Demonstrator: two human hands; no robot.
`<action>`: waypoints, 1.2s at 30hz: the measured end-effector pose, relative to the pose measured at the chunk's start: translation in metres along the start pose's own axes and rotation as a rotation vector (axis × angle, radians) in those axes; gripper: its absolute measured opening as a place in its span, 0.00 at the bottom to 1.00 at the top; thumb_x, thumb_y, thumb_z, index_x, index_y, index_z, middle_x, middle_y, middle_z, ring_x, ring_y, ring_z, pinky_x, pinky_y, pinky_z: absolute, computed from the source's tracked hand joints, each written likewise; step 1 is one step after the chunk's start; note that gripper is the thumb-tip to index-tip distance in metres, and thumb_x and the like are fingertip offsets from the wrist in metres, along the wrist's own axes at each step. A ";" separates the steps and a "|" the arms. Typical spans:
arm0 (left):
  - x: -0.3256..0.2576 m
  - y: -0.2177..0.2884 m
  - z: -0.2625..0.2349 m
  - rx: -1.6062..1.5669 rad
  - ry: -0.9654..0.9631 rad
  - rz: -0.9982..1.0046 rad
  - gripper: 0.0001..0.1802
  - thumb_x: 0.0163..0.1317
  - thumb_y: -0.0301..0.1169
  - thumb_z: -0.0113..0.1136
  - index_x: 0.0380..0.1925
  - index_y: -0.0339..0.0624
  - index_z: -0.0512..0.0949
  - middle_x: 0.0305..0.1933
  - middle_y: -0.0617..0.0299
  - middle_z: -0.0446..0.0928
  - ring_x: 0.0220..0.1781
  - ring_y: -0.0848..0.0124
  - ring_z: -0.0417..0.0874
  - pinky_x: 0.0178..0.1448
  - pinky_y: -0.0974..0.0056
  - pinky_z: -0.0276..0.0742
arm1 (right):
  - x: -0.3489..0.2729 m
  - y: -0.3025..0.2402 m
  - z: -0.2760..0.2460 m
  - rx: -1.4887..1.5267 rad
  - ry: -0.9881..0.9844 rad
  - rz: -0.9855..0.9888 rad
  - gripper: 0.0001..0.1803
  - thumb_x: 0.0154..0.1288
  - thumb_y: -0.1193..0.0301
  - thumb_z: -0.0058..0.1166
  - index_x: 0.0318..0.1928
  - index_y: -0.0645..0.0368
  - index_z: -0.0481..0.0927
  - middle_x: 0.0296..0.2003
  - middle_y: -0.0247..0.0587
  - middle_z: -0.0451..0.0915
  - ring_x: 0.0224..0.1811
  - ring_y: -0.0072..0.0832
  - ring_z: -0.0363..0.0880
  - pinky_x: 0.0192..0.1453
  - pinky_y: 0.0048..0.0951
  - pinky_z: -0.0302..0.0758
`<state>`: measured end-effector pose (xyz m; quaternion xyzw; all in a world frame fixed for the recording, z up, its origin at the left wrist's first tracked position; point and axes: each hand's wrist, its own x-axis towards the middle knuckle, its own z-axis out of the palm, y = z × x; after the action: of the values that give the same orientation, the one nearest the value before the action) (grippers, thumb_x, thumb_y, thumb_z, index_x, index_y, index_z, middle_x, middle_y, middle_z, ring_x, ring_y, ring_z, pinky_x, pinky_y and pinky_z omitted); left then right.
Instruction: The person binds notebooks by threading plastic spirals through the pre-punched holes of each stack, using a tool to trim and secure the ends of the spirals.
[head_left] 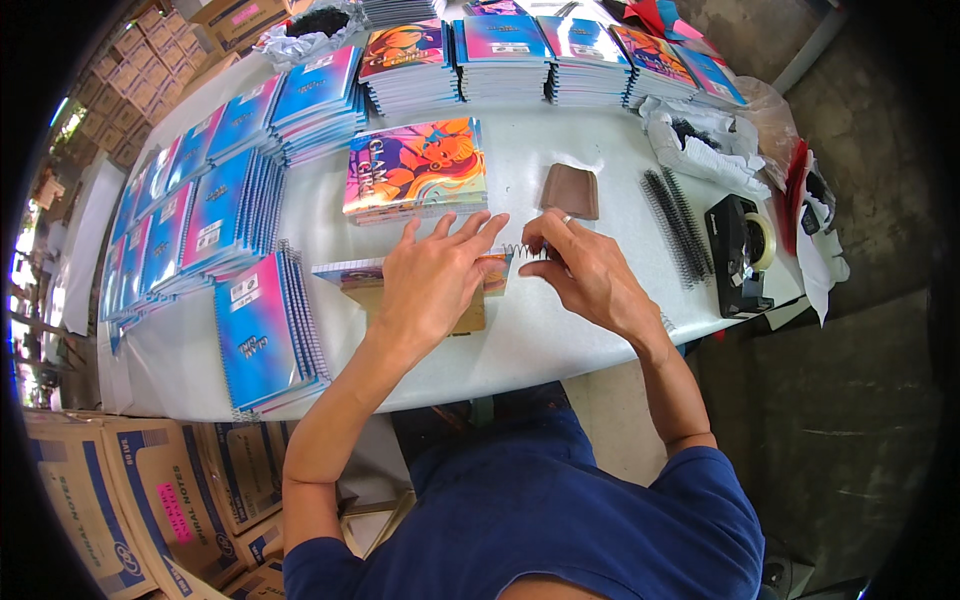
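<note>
Pale counter, spiral notebook stacks along far and left edges, tape dispenser at right. Notebook near front centre, under left hand: fingers spread, can't tell if clamped on it. Right hand: thumb and fingers together on dark coil at its right end.
</note>
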<state>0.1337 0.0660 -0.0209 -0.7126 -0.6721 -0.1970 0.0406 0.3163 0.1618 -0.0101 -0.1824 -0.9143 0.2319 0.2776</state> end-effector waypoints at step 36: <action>-0.009 -0.016 -0.006 0.002 0.215 -0.017 0.52 0.47 0.51 0.67 0.73 0.57 0.54 0.49 0.52 0.81 0.50 0.51 0.82 0.61 0.50 0.73 | 0.071 0.073 -0.012 0.617 -0.639 0.011 0.24 0.62 0.58 0.60 0.52 0.63 0.82 0.49 0.48 0.83 0.55 0.35 0.78 0.60 0.34 0.72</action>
<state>0.1162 0.0572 -0.0222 -0.6815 -0.6701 -0.2722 0.1116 0.2833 0.2591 -0.0096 -0.0153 -0.8411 0.5402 0.0214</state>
